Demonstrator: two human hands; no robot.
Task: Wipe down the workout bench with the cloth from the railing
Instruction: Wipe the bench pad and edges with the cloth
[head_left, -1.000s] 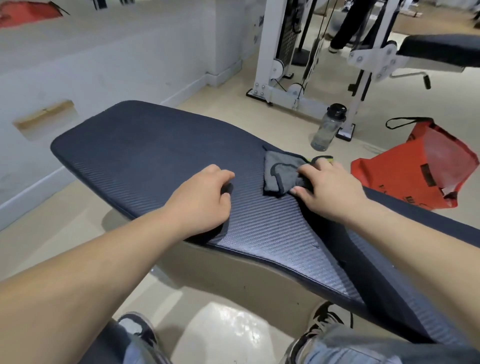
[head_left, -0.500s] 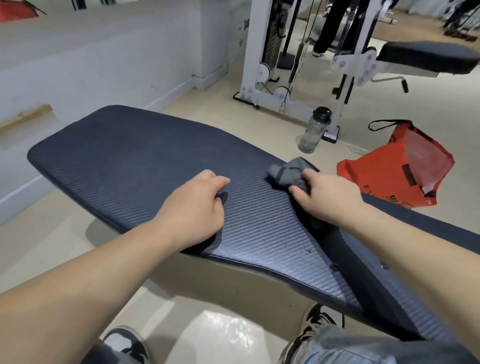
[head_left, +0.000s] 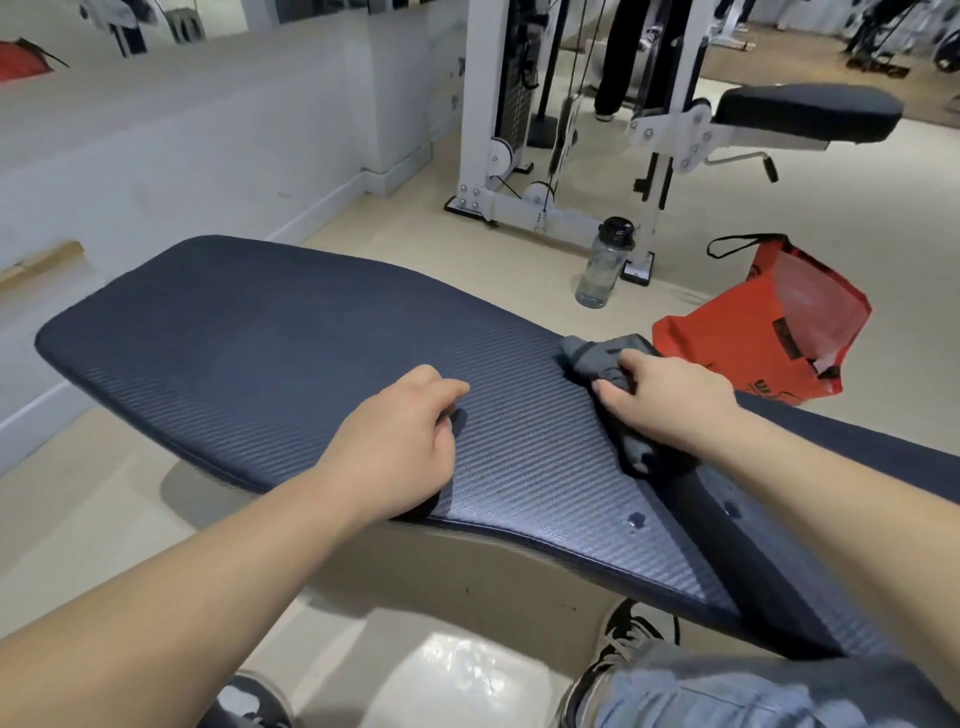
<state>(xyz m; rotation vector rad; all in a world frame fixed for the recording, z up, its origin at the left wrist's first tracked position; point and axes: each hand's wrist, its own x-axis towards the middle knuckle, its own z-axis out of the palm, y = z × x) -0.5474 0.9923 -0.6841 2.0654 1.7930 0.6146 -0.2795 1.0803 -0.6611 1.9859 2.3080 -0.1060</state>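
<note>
Though crumpled, cloth (head_left: 589, 356) beneath the gripping right hand (head_left: 670, 402), on bench (head_left: 270, 332).

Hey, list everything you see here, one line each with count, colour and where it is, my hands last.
workout bench: one, dark navy ribbed pad, across the middle
cloth: one, grey, bunched on the bench under the right hand
water bottle: one, clear with black cap, upright on the floor beyond the bench
bag: one, red-orange with black handle, on the floor right of the bottle
cable machine: one, white frame, far floor
padded seat: one, black, upper right
shoes: two, dark, floor below the bench
left hand: one, rests on the bench, fingers curled, holding nothing
right hand: one, grips the cloth
</note>
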